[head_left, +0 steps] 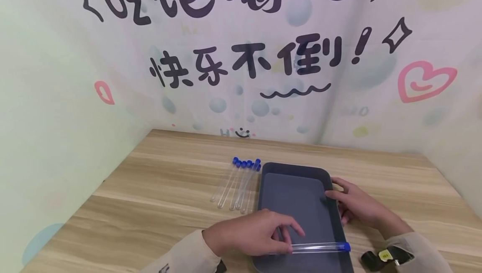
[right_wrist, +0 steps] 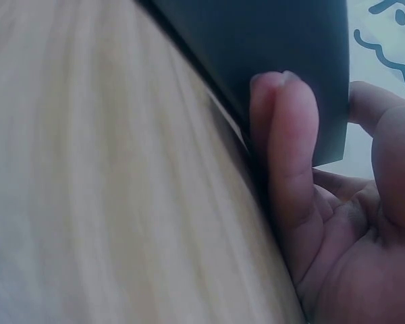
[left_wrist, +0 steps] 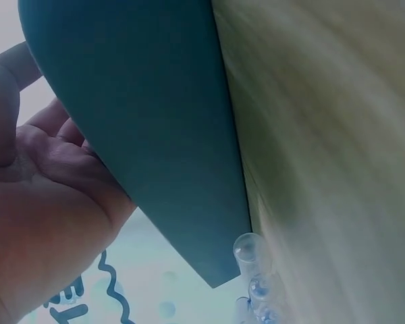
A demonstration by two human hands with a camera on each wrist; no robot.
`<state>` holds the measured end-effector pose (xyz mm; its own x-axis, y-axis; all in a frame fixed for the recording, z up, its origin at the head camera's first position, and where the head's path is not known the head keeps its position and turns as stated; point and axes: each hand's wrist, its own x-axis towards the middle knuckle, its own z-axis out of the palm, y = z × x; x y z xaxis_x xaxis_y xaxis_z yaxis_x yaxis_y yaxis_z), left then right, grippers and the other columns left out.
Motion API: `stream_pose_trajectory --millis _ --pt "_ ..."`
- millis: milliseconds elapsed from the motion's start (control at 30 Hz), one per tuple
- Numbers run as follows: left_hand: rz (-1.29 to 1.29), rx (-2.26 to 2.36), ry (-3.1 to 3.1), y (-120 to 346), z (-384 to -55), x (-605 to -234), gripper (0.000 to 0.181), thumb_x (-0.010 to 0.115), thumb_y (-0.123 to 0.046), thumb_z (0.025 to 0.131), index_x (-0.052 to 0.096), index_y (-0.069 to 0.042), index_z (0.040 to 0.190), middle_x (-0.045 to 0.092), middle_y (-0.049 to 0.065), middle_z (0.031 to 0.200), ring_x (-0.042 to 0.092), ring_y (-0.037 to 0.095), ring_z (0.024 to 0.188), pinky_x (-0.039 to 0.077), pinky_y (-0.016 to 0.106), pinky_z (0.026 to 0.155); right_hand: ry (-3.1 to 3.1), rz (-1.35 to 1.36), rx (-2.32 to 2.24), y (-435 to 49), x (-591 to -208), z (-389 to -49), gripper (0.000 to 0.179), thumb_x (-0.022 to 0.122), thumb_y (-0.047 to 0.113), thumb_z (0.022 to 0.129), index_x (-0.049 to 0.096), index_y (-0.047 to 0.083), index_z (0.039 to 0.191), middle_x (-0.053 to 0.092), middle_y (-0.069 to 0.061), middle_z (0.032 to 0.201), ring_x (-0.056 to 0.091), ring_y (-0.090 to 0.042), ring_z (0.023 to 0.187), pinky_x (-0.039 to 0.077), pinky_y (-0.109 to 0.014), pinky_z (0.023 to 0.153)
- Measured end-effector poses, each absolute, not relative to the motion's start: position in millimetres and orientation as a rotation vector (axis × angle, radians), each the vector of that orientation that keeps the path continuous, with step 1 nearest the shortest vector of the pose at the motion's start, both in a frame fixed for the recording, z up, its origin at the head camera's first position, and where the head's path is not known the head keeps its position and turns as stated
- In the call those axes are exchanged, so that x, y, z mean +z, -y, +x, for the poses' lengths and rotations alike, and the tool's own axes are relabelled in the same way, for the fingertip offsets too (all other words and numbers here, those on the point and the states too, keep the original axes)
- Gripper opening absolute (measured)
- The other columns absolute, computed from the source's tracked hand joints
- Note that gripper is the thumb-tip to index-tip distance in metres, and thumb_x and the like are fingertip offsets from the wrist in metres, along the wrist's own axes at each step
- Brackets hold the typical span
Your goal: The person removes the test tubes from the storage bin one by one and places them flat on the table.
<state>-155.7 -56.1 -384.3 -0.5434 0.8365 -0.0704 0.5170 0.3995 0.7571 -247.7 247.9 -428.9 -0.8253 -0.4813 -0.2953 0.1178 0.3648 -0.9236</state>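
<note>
A dark grey rectangular tray (head_left: pixel 297 202) lies on the table. Over its near half, my left hand (head_left: pixel 256 231) pinches a clear test tube (head_left: pixel 316 247) by its left end, which the hand hides. The tube lies crosswise, its blue cap (head_left: pixel 344 246) overlapping the tray's right rim. My right hand (head_left: pixel 359 204) holds the tray's right side, thumb over the rim; in the right wrist view, fingers (right_wrist: pixel 297 142) press the outer wall. Left of the tray, several more clear test tubes (head_left: pixel 227 189) with blue caps lie side by side, caps toward the back.
The wood-grain table (head_left: pixel 158 206) runs back to a printed cloth (head_left: pixel 203 109) with large dark characters. Pale cloth sides (head_left: pixel 49 139) close off the left and right. A dark wrist strap with a small yellow label (head_left: pixel 385 256) is at the right sleeve.
</note>
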Motion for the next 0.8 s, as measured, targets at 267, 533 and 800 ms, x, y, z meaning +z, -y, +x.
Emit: stream_pose_trajectory --millis 267,533,800 --pt "1.038 1.143 -2.131 57.8 -156.4 -381.1 0.034 0.060 -0.018 0.089 0.053 -0.021 0.122 0.063 -0.014 0.089 0.060 -0.006 0.075 0.050 0.016 0.065 -2.111 -0.315 -1.475 -247.4 -428.5 -246.0 0.064 0.049 0.034 0.094 0.014 0.015 0.145 0.064 -0.009 0.069 0.058 -0.016 0.051 0.052 -0.042 0.049" --pt "0.994 1.262 -2.148 56.5 -160.1 -382.8 0.039 0.062 -0.015 0.087 0.051 -0.024 0.123 0.062 -0.010 0.090 0.062 -0.003 0.074 0.052 0.020 0.060 -2.139 -0.295 -1.455 -246.8 -429.4 -246.3 0.064 0.048 0.034 0.095 0.014 0.014 0.145 0.062 -0.007 0.066 0.056 -0.015 0.050 0.052 -0.038 0.049" --pt "0.919 1.441 -2.209 57.9 -163.6 -382.2 0.035 0.061 -0.021 0.088 0.051 -0.027 0.121 0.063 -0.008 0.089 0.063 0.003 0.072 0.051 0.020 0.064 -2.180 -0.278 -1.457 -246.8 -427.3 -244.1 0.065 0.050 0.035 0.093 0.016 0.013 0.145 0.057 -0.013 0.095 0.056 -0.014 0.054 0.053 -0.040 0.052"
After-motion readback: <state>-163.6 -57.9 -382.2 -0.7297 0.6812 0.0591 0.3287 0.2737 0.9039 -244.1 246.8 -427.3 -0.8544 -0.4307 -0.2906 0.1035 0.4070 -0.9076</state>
